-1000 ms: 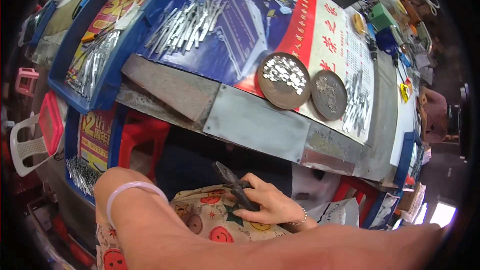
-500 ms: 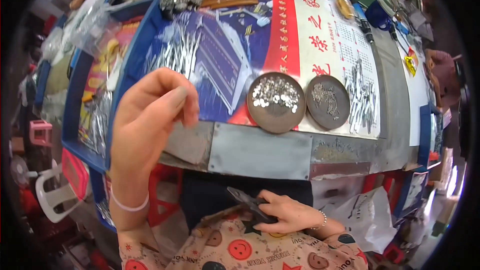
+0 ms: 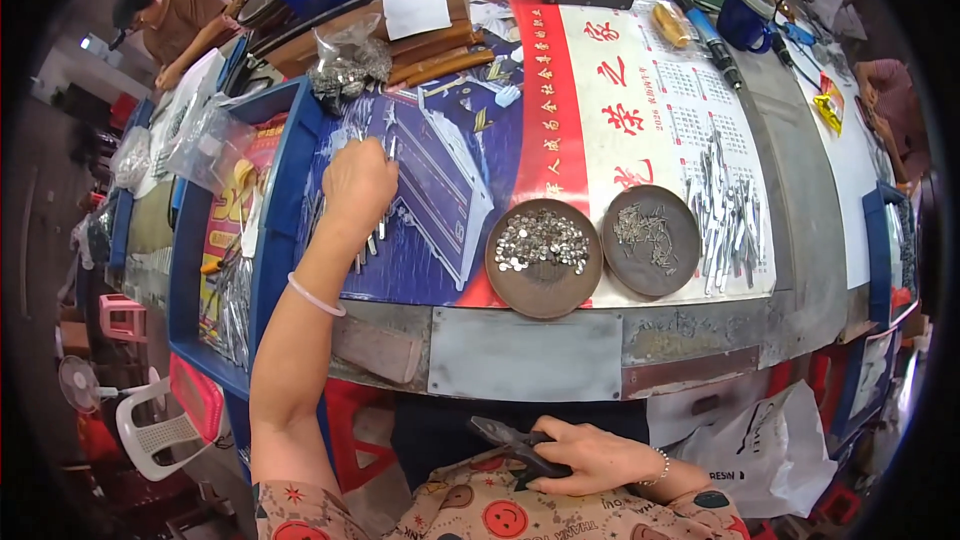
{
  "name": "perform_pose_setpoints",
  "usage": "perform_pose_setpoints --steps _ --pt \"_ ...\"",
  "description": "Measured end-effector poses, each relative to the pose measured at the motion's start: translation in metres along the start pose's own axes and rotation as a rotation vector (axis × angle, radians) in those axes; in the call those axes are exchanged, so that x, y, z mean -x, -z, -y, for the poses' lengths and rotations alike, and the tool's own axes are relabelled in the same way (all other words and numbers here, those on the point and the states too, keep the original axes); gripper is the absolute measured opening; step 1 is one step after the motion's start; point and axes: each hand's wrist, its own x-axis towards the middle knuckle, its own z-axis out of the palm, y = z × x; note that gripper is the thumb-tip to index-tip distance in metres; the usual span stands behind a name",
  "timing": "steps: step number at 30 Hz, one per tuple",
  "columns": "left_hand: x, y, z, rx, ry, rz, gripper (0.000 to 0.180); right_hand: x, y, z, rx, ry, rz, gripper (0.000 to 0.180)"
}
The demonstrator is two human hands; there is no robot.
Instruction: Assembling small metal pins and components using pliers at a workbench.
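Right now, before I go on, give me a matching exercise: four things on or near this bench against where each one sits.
Things:
1. Left hand
2. Right hand
3. Round brown dish of small silver discs
4. Dark blue mug

Places:
A. Far end of bench
B. In the lap, holding black pliers
C. On loose metal strips
D. Left of the other brown dish

Pairs: 1-C, 2-B, 3-D, 4-A

Two dishes (image 3: 544,258) on bench (image 3: 525,355), side by side.
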Motion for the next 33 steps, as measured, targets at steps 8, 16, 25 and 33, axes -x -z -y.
perform_pose_setpoints --steps 8,16,25,33 --pt "0.012 0.006 -0.005 0.167 -0.17 -0.121 0.016 0.005 -0.003 -0.001 0.036 0.038 -0.046 0.032" --pt "0.072 0.076 -0.014 1.223 -0.061 0.002 0.005 -0.004 -0.013 0.023 0.04 -0.002 -0.08 0.028" --pt "0.207 0.086 0.01 1.952 -0.038 0.075 0.042 -0.026 -0.016 0.048 0.035 -0.052 -0.252 0.024" --pt "0.213 0.071 0.008 1.85 -0.029 0.077 0.038 -0.049 -0.009 0.065 0.243 0.004 -0.292 0.023"
